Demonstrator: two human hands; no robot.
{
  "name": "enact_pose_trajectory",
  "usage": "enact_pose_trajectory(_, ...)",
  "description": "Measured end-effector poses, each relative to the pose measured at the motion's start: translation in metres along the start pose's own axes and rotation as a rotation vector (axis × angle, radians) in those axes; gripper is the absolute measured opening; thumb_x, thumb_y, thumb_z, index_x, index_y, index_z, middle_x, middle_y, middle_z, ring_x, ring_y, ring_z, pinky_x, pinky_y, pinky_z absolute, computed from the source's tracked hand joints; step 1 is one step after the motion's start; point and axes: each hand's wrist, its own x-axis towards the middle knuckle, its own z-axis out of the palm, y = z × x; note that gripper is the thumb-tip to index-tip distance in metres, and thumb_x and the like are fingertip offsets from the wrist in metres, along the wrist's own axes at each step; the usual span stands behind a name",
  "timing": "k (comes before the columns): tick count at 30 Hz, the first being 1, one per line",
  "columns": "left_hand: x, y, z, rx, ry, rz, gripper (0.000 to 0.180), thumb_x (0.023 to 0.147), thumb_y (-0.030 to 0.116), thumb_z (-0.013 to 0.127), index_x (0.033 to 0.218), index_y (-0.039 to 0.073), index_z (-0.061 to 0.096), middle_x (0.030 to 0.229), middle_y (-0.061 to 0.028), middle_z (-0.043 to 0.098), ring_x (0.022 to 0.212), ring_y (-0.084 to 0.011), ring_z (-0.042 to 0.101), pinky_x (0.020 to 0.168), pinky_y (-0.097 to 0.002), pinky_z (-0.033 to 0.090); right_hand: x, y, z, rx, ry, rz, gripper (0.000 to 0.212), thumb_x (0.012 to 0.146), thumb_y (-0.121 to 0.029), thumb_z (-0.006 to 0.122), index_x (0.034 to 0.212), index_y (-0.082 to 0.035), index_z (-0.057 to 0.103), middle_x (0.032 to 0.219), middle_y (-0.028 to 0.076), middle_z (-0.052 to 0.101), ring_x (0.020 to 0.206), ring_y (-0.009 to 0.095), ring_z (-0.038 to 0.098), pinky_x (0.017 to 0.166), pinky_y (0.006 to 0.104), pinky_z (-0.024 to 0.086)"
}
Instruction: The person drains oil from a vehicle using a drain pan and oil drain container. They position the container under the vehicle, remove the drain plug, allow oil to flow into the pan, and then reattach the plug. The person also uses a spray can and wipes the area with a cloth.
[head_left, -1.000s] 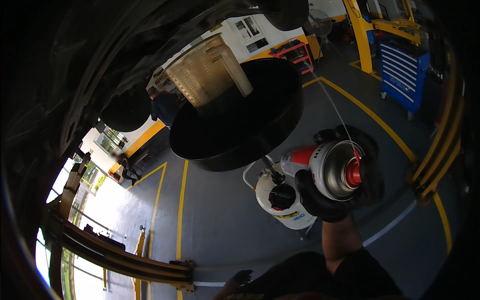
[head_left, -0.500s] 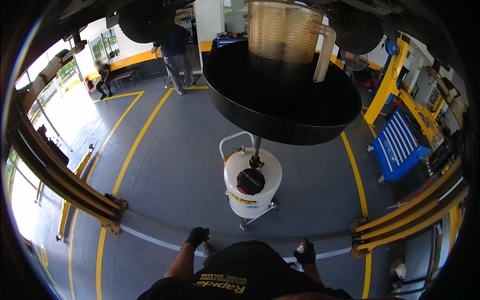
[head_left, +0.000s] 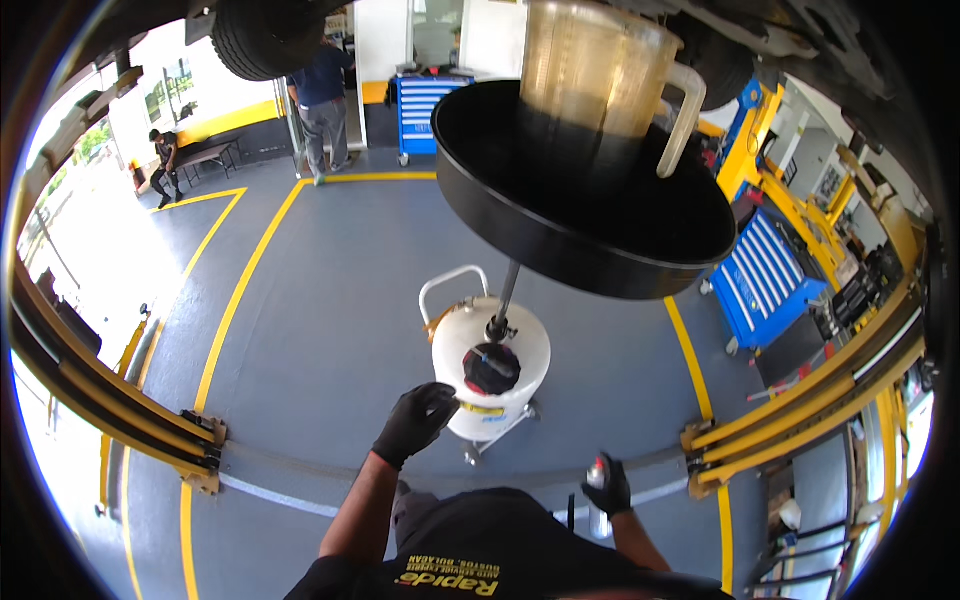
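While the right hand [head_left: 612,487] gripped the spray can [head_left: 600,524] beside the torso [head_left: 500,522] | left hand [head_left: 415,425] half-curled — couldn't tell if holding anything | firm, upright can grip seemed best

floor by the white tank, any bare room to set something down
Bare floor lies left of the white tank, to the long yellow line, and right of it, short of the right-hand line. Crowded: past that line, around the blue cabinet; overhead, the black pan and pitcher.
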Motion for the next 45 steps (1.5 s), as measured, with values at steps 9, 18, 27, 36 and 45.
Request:
enact_pose_trajectory(9,0.015,-0.069,-0.004,-0.141,-0.585,0.258,0.076,0.086,0.019,0.085,0.151,0.009,0.046,0.146,-0.0171,0.056,0.128,-0.0265,0.06,0.104,-0.0403,0.052,0.137,-0.288,0.068,0.52,0.27,-0.274,0.092,0.077,-0.023,0.091,0.151,0.002,0.041,0.132,0.021,0.06,0.122,0.034,0.063,0.102,0.0419,0.053)
enact_pose_trajectory(18,0.035,-0.145,-0.002,-0.19,-0.531,0.023,0.072,0.074,0.023,0.089,0.138,0.008,0.058,0.131,-0.0154,0.068,0.122,-0.0331,0.065,0.105,-0.044,0.051,0.131,-0.334,0.126,0.478,0.176,0.039,0.099,0.083,-0.029,0.085,0.158,-0.001,0.027,0.146,0.025,0.048,0.132,0.038,0.055,0.106,0.0475,0.05)
enact_pose_trajectory(27,0.238,-0.206,-0.019,-0.009,-0.109,-0.069,0.067,0.068,0.02,0.092,0.125,0.005,0.06,0.118,-0.0152,0.074,0.113,-0.0308,0.071,0.098,-0.0418,0.057,-0.166,-0.182,0.174,0.259,0.059,0.933,0.088,0.09,-0.015,0.078,0.16,-0.01,0.025,0.133,0.021,0.055,0.105,0.029,0.062,0.091,0.043,0.054)
enact_pose_trajectory(36,0.318,-0.284,0.059,-0.019,-0.192,-0.145,0.072,0.067,0.02,0.092,0.129,0.006,0.059,0.122,-0.0161,0.071,0.116,-0.0325,0.068,0.1,-0.0413,0.055,-0.405,-0.3,0.181,0.395,-0.105,1.668,0.083,0.091,-0.013,0.078,0.157,-0.01,0.029,0.123,0.017,0.059,0.091,0.024,0.064,0.081,0.0407,0.056)
enact_pose_trajectory(45,0.329,-0.313,0.068,-0.174,-0.293,-0.073,0.072,0.068,0.011,0.09,0.133,0.008,0.059,0.124,-0.0106,0.071,0.119,-0.0274,0.067,0.103,-0.0387,0.053,-0.413,-0.312,0.151,0.317,-0.033,1.55,0.081,0.091,-0.014,0.078,0.156,-0.012,0.03,0.119,0.014,0.06,0.087,0.021,0.064,0.075,0.0402,0.056)
